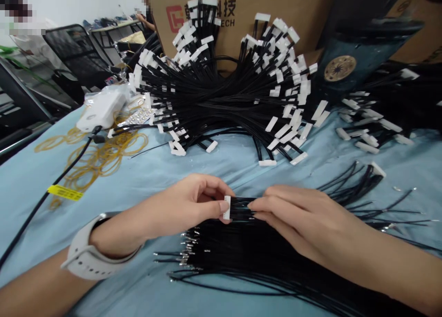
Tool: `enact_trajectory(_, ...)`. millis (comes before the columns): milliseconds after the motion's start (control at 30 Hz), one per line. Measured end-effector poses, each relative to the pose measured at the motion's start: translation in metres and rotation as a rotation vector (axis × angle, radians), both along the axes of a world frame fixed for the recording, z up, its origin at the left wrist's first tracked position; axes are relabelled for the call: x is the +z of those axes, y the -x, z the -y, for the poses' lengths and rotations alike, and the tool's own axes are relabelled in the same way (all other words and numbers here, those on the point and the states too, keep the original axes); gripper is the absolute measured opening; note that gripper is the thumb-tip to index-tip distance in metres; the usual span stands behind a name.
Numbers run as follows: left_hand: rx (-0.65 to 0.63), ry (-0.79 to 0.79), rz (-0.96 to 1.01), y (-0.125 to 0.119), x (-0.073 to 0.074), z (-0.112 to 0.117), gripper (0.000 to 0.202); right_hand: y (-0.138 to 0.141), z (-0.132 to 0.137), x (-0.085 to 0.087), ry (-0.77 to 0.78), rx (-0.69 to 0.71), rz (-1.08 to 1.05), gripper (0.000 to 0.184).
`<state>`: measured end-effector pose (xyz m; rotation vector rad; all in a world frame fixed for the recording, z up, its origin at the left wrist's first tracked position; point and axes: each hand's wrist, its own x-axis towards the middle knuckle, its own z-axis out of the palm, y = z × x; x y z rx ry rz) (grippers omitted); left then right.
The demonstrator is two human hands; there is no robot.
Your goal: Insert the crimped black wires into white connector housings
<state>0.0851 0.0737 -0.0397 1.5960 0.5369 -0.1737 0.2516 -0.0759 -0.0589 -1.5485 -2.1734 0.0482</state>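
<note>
Blue cloth (155,165) lies beneath the grip; beyond it, a cardboard box (276,8) backs a heap of black wire harnesses (221,91). On the grip's near side: loose crimped wires (235,250), running left to right. Left hand (193,202) pinches a white connector housing (227,208); right hand (293,215) pinches black leads (240,207) just right of it. Housing's long axis runs near-to-far, across the leads; left hand is nearer, touching it. Not visible: lead ends at the housing, left fingertips behind it. Right forearm covers part of the loose wires.
</note>
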Motion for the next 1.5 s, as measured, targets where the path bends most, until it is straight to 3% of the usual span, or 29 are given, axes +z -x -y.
enact_trajectory(67,0.012,0.002,-0.004,-0.001,0.000,-0.001,0.011,-0.003,0.001,0.005,0.082,-0.031,-0.057,0.022)
enact_trajectory(200,0.036,0.020,-0.007,-0.003,0.000,-0.002,0.010,-0.005,-0.001,0.008,0.067,-0.071,-0.059,0.019)
enact_trajectory(433,0.110,0.046,-0.011,-0.003,-0.001,-0.002,0.009,0.003,0.002,0.001,-0.233,-0.114,-0.043,0.013)
enact_trajectory(533,0.118,0.093,0.005,-0.004,-0.001,-0.001,0.008,0.009,0.005,-0.004,-0.229,-0.122,-0.066,0.017)
enact_trajectory(1067,0.063,0.139,0.020,-0.002,-0.004,0.001,0.005,0.018,-0.004,-0.014,-0.288,-0.055,-0.038,0.014)
enact_trajectory(1500,0.051,0.129,0.020,-0.003,-0.004,0.000,0.005,0.015,-0.001,-0.009,-0.358,0.001,-0.045,0.021)
